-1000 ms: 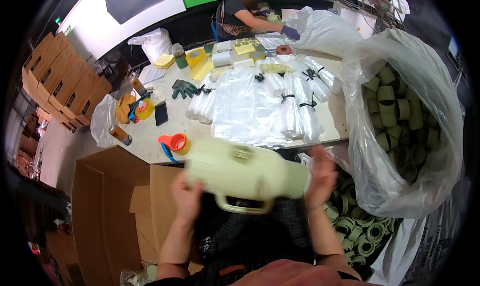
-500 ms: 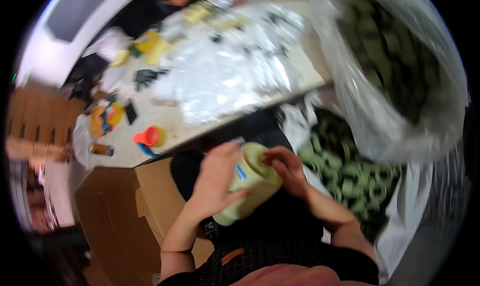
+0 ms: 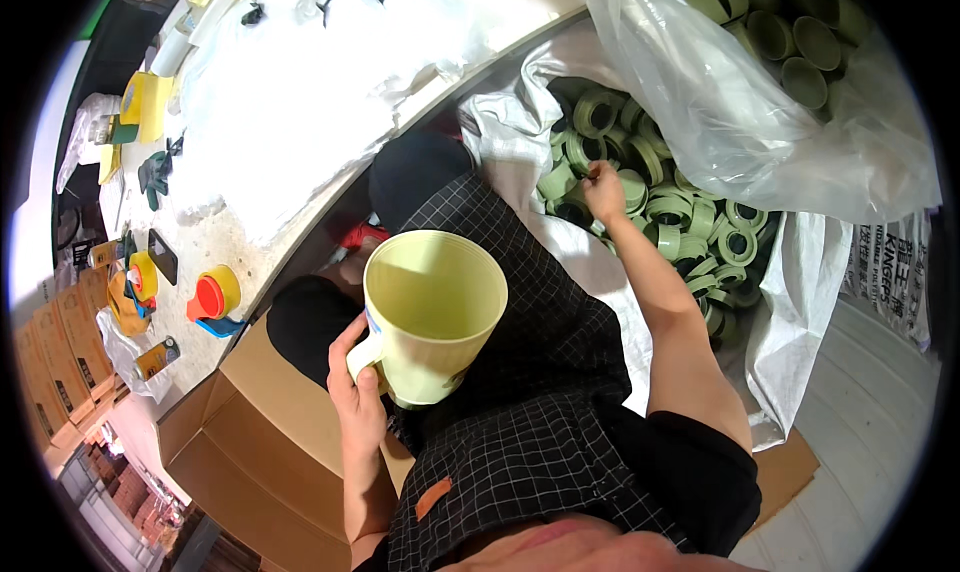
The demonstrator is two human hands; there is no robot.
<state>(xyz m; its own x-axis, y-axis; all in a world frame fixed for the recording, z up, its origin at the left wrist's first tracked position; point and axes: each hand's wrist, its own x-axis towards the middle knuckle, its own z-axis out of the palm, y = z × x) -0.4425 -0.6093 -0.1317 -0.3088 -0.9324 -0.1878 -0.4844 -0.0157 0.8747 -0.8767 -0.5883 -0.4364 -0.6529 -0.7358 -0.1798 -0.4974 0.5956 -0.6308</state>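
Note:
A pale yellow-green plastic jug (image 3: 430, 347) is upright over my lap, its wide mouth facing up and nothing visible inside. My left hand (image 3: 355, 382) is closed around its handle. To the right, my right hand (image 3: 604, 194) reaches down into a white woven sack (image 3: 800, 372) full of green ring-shaped lids (image 3: 738, 247). Its fingers are curled together at the rim of one lid, partly hiding the grip.
A clear plastic bag (image 3: 700, 102) of green cups hangs over the sack at upper right. An open cardboard box (image 3: 260, 472) stands at lower left. The worktable (image 3: 265, 257) holds clear plastic bags, an orange-and-yellow tape roll (image 3: 212, 294) and a dark phone (image 3: 162, 257).
My right hand has left the jug and moved right into the sack of lids. The jug, now in my left hand alone, has turned mouth-up and shifted left.

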